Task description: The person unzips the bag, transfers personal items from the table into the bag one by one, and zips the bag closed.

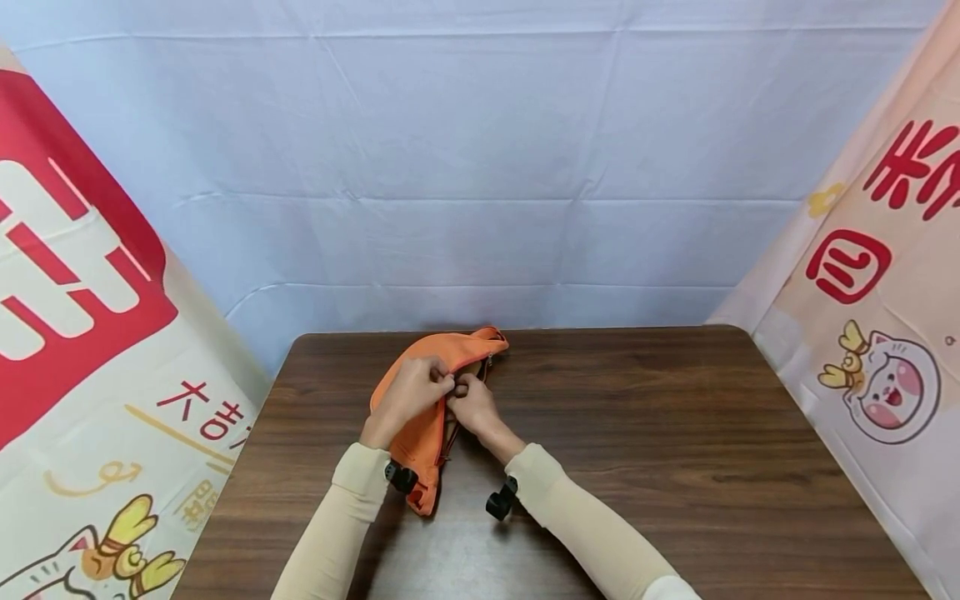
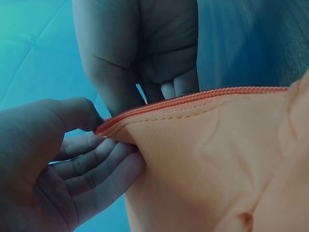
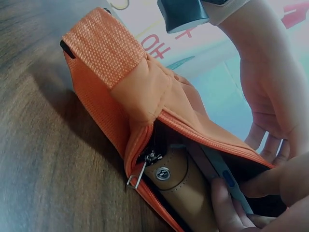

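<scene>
An orange waist bag point(image 1: 417, 442) lies on the table with its zipper open. My left hand point(image 1: 411, 392) pinches the zippered edge, thumb above and fingers underneath, as the left wrist view shows. My right hand point(image 1: 476, 405) reaches into the opening from the other side. There its thumb and fingers point(image 3: 223, 200) hold a slim grey phone point(image 3: 223, 170) with a blue side button, mostly hidden in the bag. Beside it inside sits a brown leather case point(image 3: 186, 191) with a metal snap button point(image 3: 162, 173).
Beneath the bag is a dark wooden table point(image 1: 637, 417). The zipper pull point(image 3: 139, 177) hangs at one end of the opening, near a woven orange strap point(image 3: 104, 48). A pale cloth backdrop point(image 1: 480, 167) hangs behind, and printed banners point(image 1: 877, 358) flank both sides.
</scene>
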